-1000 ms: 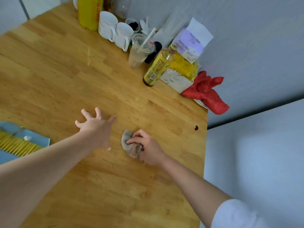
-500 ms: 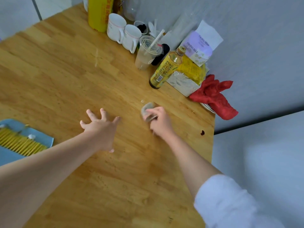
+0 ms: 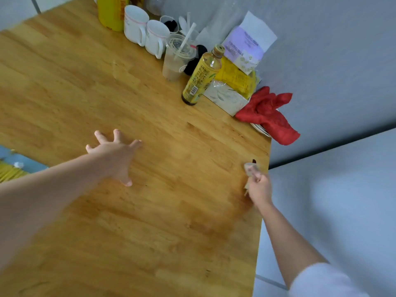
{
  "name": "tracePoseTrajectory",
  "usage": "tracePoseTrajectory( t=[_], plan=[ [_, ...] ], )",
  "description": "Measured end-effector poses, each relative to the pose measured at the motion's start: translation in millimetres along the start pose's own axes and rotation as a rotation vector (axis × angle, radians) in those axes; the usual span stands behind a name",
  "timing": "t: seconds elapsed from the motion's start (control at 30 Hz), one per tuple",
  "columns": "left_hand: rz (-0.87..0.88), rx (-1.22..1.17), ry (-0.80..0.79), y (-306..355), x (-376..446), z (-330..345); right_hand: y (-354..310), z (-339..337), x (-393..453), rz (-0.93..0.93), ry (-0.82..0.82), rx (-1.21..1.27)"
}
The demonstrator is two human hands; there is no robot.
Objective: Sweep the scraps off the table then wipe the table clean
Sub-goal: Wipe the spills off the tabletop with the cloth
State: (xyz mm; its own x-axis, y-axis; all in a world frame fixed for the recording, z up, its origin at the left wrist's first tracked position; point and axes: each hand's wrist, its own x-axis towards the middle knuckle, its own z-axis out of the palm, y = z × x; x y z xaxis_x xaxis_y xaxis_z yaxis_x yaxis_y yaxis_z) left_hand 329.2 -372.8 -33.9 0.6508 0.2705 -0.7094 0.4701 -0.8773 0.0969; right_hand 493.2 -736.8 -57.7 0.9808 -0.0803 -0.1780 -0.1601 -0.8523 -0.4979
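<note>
My right hand (image 3: 259,187) grips a small crumpled grey cloth (image 3: 249,168) at the right edge of the wooden table (image 3: 150,221). The cloth touches a small dark red spot (image 3: 254,161) on the wood near that edge. My left hand (image 3: 115,155) lies flat on the table's middle, fingers spread, holding nothing. At the far left edge of the view a blue dustpan (image 3: 30,163) with a yellow-bristled brush (image 3: 10,174) lies on the table, with a white scrap (image 3: 18,165) on it.
Along the wall at the back stand two white mugs (image 3: 145,33), a plastic cup with a straw (image 3: 177,56), a yellow-labelled bottle (image 3: 201,78), packets and tissue packs (image 3: 242,67), and red gloves (image 3: 267,114) on a plate at the corner. Grey floor lies beyond the right edge.
My right hand has swept the cloth from the table's middle, past the bottle area, out to the right edge by the dark spot. The left hand has stayed planted.
</note>
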Motion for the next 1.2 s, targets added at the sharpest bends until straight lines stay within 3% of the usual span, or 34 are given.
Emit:
tracePoseTrajectory(
  t=[0.07, 0.13, 0.27, 0.3, 0.37, 0.43, 0.47, 0.5, 0.57, 0.67, 0.73, 0.77, 0.9, 0.97, 1.03, 1.13, 1.2],
  plan=[
    [-0.019, -0.008, -0.014, 1, 2, -2, 5, 1, 5, 0.104, 0.094, 0.036],
    [-0.017, -0.021, -0.017, 2, 2, -2, 9, 19, -29, -0.137, 0.015, -0.010],
    [-0.042, -0.029, 0.000, 5, -4, 3, 49, 26, -130, -0.724, -0.582, -0.111],
    [-0.054, -0.029, -0.002, 5, -5, 4, 60, 14, -128, -0.778, -0.630, -0.136],
    [-0.054, -0.019, 0.015, 8, -11, 8, 73, -8, -93, -0.656, -0.447, -0.095],
    [0.012, 0.059, 0.103, 20, -17, 16, 63, -23, -47, -0.257, -0.142, -0.010],
    [0.068, 0.103, 0.159, 31, -20, 20, 57, -26, -27, -0.041, -0.049, 0.029],
    [0.121, 0.118, 0.198, 47, -22, 25, 52, -20, -17, 0.063, 0.010, 0.048],
    [0.188, 0.081, 0.191, 85, -24, 30, 52, 0, -28, -0.141, 0.027, 0.001],
    [0.210, 0.031, 0.145, 136, -20, 28, 81, 12, -96, -0.609, -0.387, -0.099],
    [0.195, 0.033, 0.153, 156, -15, 23, 106, -8, -100, -0.782, -0.605, -0.128],
    [0.188, 0.038, 0.158, 162, -12, 21, 108, -18, -81, -0.750, -0.586, -0.101],
    [0.107, 0.071, 0.193, 173, 6, 15, 67, -38, 32, -0.261, -0.162, 0.057],
    [0.033, 0.056, 0.194, 173, 14, 8, 47, -23, 52, -0.131, -0.058, 0.070],
    [-0.019, 0.005, 0.197, 173, 23, -1, 46, -3, 28, -0.288, -0.145, 0.065],
    [-0.087, -0.087, 0.180, 169, 33, -9, 75, 2, -22, -0.768, -0.508, -0.075],
    [-0.109, -0.133, 0.145, 168, 37, -11, 86, -13, -2, -0.827, -0.548, -0.061]
  ],
)
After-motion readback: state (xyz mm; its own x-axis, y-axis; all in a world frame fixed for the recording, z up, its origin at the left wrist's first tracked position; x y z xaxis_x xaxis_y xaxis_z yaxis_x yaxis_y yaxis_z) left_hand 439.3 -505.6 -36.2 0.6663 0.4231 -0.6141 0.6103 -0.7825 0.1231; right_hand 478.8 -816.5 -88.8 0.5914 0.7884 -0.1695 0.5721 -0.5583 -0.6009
